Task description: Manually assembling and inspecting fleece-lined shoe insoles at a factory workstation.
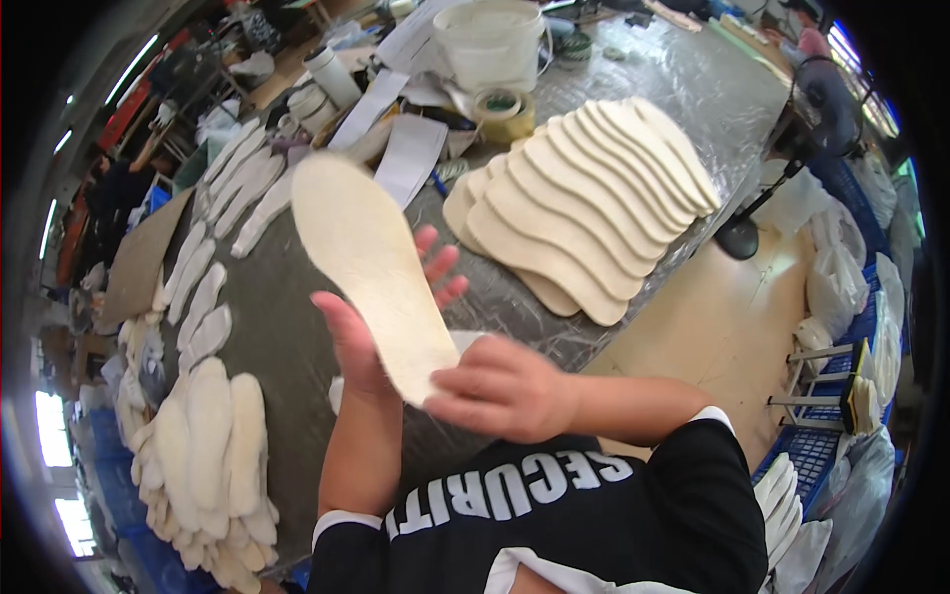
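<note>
A cream felt-like insole point(361, 247) is held up in front of me, its broad end toward the far left. Cupped behind it, my left hand point(358, 342) has the thumb at its left edge and the fingers showing past its right edge. My right hand point(503, 388) is closed on the narrow near end, fingers pinched and slightly blurred. To the right on the table lies a fanned stack of similar insoles point(584, 198). Something white point(473, 342) shows partly behind my hands; its shape is mostly hidden.
Piled white insoles point(213, 445) sit at the table's left edge, with overlapping rows point(242, 178) beyond. A translucent bucket point(488, 45), tape rolls point(503, 111), papers point(411, 158) and a white bottle point(332, 77) stand farther back. Right of the table are a fan point(826, 109) and plastic bags point(836, 267).
</note>
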Demonstrator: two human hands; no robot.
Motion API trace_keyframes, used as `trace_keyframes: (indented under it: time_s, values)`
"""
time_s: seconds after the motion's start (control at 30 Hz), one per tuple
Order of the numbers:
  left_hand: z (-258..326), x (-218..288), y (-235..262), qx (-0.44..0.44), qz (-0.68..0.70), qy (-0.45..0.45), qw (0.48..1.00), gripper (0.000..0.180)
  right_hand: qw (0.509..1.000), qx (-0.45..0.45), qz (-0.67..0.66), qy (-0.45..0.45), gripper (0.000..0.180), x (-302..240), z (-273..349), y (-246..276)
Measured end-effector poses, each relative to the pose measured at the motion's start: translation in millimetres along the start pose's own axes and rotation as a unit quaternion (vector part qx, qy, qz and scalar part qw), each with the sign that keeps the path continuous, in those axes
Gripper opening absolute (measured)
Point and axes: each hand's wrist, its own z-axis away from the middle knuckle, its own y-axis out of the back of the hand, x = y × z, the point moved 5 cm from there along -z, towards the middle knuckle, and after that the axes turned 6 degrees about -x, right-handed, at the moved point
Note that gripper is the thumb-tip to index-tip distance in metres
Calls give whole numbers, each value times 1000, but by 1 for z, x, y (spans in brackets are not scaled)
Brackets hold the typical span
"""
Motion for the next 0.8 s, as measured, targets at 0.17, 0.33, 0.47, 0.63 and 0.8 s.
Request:
trace_keyframes:
  time_s: [0.17, 0.33, 0.47, 0.63, 0.8]
  values:
    - [44, 54, 20, 44, -58, -75, 995, 92, 980, -26, -143, -139, 46, -10, 40, -60]
    - [99, 103, 28, 61, -566, 25, 822, 79, 728, 51, -341, -592, 46, 15, 124, -65]
    - [90, 67, 30, -62, -755, 137, 638, 70, 561, 91, -508, -647, 58, 16, 130, -69]
    - [89, 41, 57, -106, -777, 143, 604, 67, 455, 115, -582, -664, 55, 19, 130, -77]
    - [86, 31, 69, -116, -764, 137, 620, 63, 408, 133, -640, -638, 56, 21, 133, -81]
